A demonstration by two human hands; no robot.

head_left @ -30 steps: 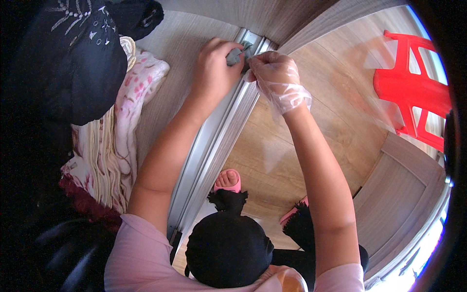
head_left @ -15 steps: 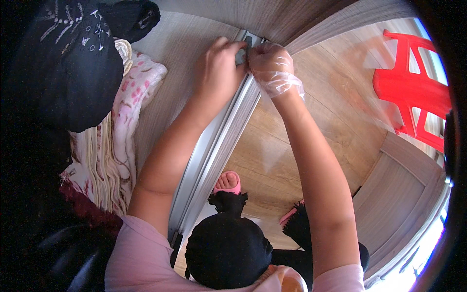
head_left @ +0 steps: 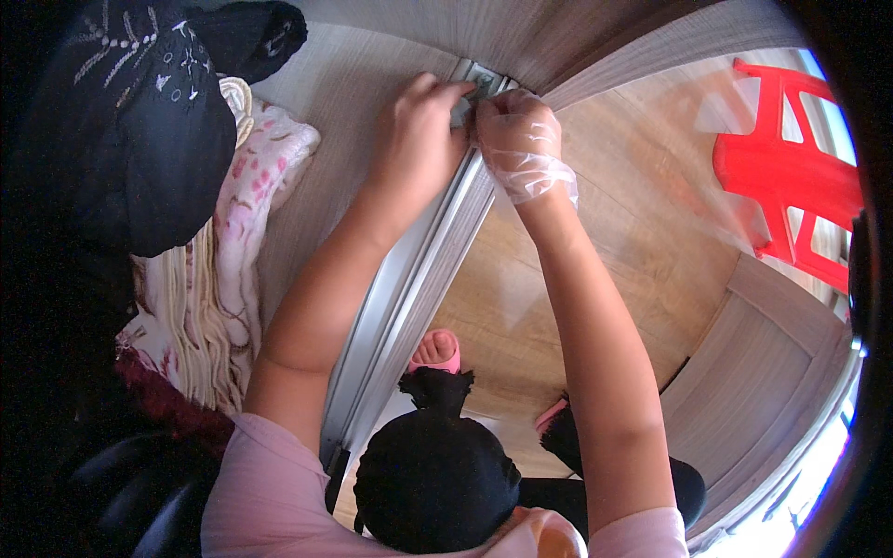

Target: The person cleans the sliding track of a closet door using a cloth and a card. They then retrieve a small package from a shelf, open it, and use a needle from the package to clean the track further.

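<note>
My left hand (head_left: 423, 139) is bare and curled at the far end of a metal sliding-door track (head_left: 400, 270). Its thumb and fingers close on a small grey piece (head_left: 459, 112), whose kind I cannot make out. Close beside it on the right, my right hand (head_left: 521, 130) wears a thin clear plastic glove (head_left: 530, 175), bunched at the wrist. That hand is closed over the track's right side, its fingers pressed together; whatever they hold is hidden. Past the fingers, the track's end (head_left: 483, 78) meets an upright wood-grain panel (head_left: 558, 37).
Left of the track, a wood-grain board (head_left: 326, 121) carries a folded flowered blanket (head_left: 270, 153) and dark clothing (head_left: 177, 167). On the right, a red plastic stool (head_left: 781, 167) stands on the wooden floor (head_left: 633, 214). A curved-looking cabinet panel (head_left: 753, 372) is at the lower right.
My right hand has drawn slightly down toward me along the track and turned a little. A dark grey bit over the track's end no longer shows there. My left hand is nearly still.
</note>
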